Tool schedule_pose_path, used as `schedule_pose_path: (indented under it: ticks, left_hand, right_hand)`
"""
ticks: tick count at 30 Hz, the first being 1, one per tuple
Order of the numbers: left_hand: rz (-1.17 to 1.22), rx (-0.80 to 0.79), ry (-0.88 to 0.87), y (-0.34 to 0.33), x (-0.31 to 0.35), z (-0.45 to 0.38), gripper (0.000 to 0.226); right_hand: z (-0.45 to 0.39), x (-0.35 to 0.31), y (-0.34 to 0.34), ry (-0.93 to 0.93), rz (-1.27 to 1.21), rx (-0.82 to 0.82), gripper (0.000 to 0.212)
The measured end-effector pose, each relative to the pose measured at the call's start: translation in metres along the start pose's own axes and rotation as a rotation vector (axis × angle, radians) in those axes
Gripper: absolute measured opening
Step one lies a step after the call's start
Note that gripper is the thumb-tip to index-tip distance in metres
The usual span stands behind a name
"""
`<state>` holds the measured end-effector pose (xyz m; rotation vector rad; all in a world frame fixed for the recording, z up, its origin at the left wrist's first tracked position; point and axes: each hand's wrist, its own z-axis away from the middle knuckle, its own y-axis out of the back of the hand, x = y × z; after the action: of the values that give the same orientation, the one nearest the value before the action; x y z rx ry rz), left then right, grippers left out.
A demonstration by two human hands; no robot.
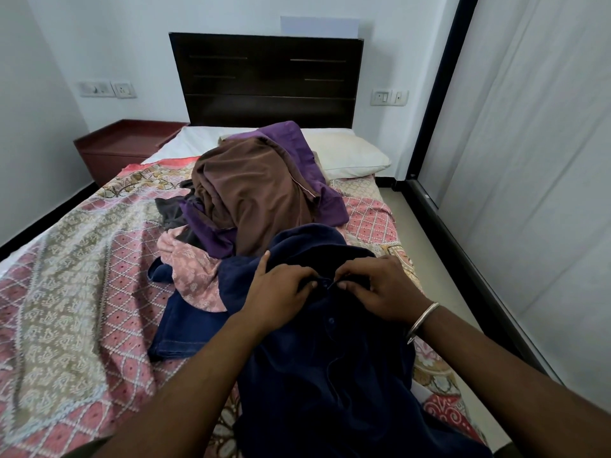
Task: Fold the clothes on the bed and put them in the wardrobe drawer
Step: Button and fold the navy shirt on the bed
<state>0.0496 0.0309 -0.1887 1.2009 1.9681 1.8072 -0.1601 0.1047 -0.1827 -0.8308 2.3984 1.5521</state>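
Note:
A navy blue buttoned shirt lies spread on the bed in front of me. My left hand and my right hand both pinch its placket near the top button, fingertips almost meeting. Behind the shirt rises a heap of clothes: a brown garment on top, a purple one under it, a pink patterned piece and dark blue jeans at the left. The wardrobe drawer is out of sight.
A patterned pink bedspread covers the bed. A white pillow lies by the dark headboard. A maroon bedside table stands at the left. White sliding panels run along the right, with a narrow floor strip beside the bed.

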Motion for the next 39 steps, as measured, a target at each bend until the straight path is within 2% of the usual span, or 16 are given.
schedule_pose_path:
  ticks: [10, 13, 15, 17, 20, 28, 39]
  left_hand:
    - [0.386, -0.083, 0.173, -0.006, -0.005, -0.009, 0.01]
    - [0.577, -0.148, 0.15, -0.004, -0.003, -0.01, 0.015]
    - [0.687, -0.172, 0.126, -0.005, -0.004, -0.009, 0.014]
    - [0.757, -0.176, 0.129, -0.005, -0.004, -0.009, 0.015]
    - [0.834, -0.187, 0.147, -0.004, -0.002, -0.008, 0.017]
    - [0.861, -0.177, 0.172, -0.006, 0.001, -0.007, 0.01]
    - [0.902, -0.183, 0.185, -0.015, 0.0, -0.006, 0.007]
  right_hand:
    - [0.006, -0.017, -0.009, 0.077, 0.101, 0.013, 0.014]
    - [0.005, -0.018, -0.013, 0.118, 0.096, 0.044, 0.016]
    - [0.004, -0.019, -0.015, 0.148, -0.006, 0.061, 0.013]
    - [0.005, -0.021, -0.015, 0.124, -0.072, 0.094, 0.013]
    - [0.008, -0.023, -0.016, 0.056, -0.029, 0.14, 0.012]
    - [0.013, -0.02, -0.016, -0.01, 0.065, 0.124, 0.015]
    - [0.018, -0.019, -0.022, 0.105, 0.089, 0.126, 0.024]
